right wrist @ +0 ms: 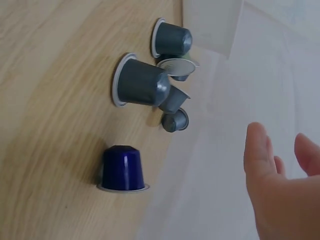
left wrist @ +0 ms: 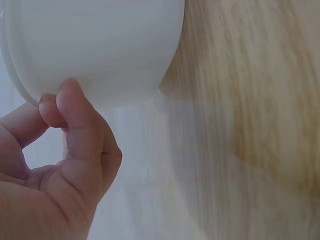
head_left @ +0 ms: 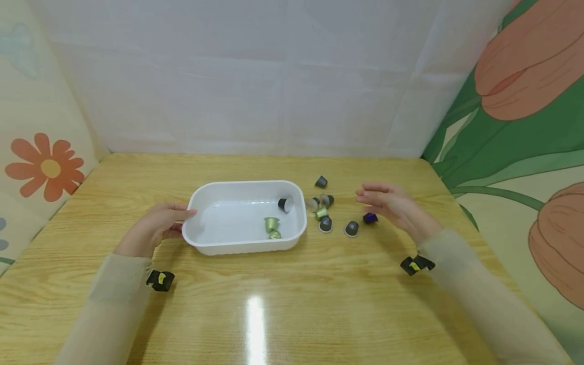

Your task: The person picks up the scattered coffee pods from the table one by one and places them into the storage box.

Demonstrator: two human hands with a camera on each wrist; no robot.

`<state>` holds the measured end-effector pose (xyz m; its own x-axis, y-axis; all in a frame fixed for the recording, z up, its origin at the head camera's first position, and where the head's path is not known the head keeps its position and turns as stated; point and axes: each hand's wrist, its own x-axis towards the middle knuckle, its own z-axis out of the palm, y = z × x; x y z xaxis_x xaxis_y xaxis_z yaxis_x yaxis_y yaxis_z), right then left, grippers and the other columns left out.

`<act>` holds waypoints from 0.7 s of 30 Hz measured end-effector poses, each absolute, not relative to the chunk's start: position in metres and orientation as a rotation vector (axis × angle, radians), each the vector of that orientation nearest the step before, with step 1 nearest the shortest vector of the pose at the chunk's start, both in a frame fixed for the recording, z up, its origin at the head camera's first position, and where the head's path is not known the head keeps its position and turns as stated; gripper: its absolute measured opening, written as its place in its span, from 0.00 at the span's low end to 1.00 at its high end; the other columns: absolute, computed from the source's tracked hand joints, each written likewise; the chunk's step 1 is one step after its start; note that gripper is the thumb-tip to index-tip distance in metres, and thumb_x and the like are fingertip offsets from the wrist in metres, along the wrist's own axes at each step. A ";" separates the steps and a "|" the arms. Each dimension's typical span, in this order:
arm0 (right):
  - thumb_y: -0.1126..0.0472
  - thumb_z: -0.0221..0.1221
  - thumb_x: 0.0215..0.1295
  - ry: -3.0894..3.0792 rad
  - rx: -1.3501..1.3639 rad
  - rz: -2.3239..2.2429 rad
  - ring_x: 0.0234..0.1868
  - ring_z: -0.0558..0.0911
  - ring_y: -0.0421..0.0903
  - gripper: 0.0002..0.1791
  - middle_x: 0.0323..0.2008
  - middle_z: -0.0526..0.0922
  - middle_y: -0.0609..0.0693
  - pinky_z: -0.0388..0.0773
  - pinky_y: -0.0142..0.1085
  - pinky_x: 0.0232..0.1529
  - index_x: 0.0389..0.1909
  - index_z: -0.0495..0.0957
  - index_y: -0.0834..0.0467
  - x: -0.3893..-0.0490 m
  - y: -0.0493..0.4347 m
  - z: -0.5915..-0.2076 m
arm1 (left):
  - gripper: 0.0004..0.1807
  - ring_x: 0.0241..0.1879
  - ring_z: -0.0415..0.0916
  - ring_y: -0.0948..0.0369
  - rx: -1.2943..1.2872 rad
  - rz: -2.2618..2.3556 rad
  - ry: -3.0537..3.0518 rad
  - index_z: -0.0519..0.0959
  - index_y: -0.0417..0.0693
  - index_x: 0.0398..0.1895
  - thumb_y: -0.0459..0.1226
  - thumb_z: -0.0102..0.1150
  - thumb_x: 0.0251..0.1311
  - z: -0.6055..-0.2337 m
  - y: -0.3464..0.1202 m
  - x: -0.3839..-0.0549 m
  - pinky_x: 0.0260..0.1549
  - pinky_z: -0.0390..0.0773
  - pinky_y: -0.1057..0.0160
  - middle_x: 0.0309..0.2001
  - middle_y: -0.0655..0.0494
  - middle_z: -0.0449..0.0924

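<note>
My left hand (head_left: 157, 226) grips the left end of a white plastic tub (head_left: 244, 248), thumb over the rim and fingers against the outer wall, as the left wrist view also shows. Inside the tub lie a black coffee capsule (head_left: 283, 205) and two green capsules (head_left: 271, 224). My right hand (head_left: 392, 205) hovers above the table, fingers extended and holding nothing. Below it is a dark blue capsule (right wrist: 122, 170). Between that hand and the tub lie several grey capsules (right wrist: 141, 82) and a green capsule (head_left: 321, 213), some close together.
The wooden table (head_left: 319, 304) ends at a white cloth backdrop (head_left: 251, 91). One grey capsule (head_left: 321, 181) lies apart toward the back. Flower-printed panels (head_left: 511, 167) flank both sides.
</note>
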<state>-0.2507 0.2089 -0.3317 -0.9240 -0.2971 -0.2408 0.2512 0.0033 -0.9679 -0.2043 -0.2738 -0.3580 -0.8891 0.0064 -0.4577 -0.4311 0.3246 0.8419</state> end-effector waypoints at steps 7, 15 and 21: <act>0.69 0.49 0.73 1.929 -0.026 -2.032 0.42 0.83 0.35 0.32 0.40 0.82 0.41 0.74 0.36 0.57 0.71 0.47 0.74 -0.245 0.218 -0.338 | 0.24 0.31 0.76 0.63 -0.379 1.584 2.216 0.64 0.25 0.60 0.38 0.52 0.70 -0.359 -0.274 -0.205 0.34 0.82 0.65 0.35 0.56 0.75; 0.65 0.54 0.72 2.105 0.046 -2.060 0.46 0.79 0.33 0.31 0.43 0.80 0.39 0.69 0.39 0.63 0.70 0.55 0.71 -0.239 0.222 -0.348 | 0.24 0.30 0.76 0.63 -0.382 1.589 2.207 0.64 0.26 0.59 0.37 0.52 0.71 -0.360 -0.274 -0.206 0.33 0.82 0.66 0.35 0.56 0.75; 0.64 0.54 0.72 2.293 0.056 -1.980 0.61 0.73 0.45 0.29 0.63 0.71 0.57 0.66 0.42 0.65 0.69 0.58 0.69 -0.236 0.223 -0.354 | 0.22 0.29 0.76 0.63 -0.372 1.601 2.199 0.66 0.26 0.57 0.37 0.52 0.71 -0.361 -0.277 -0.206 0.32 0.82 0.66 0.33 0.57 0.76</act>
<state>-0.2358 0.2231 -0.3543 -0.9931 -0.0448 -0.1085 0.1008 0.1483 -0.9838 -0.2064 -0.2767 -0.3612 -0.8872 0.0165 -0.4611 -0.4338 0.3106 0.8458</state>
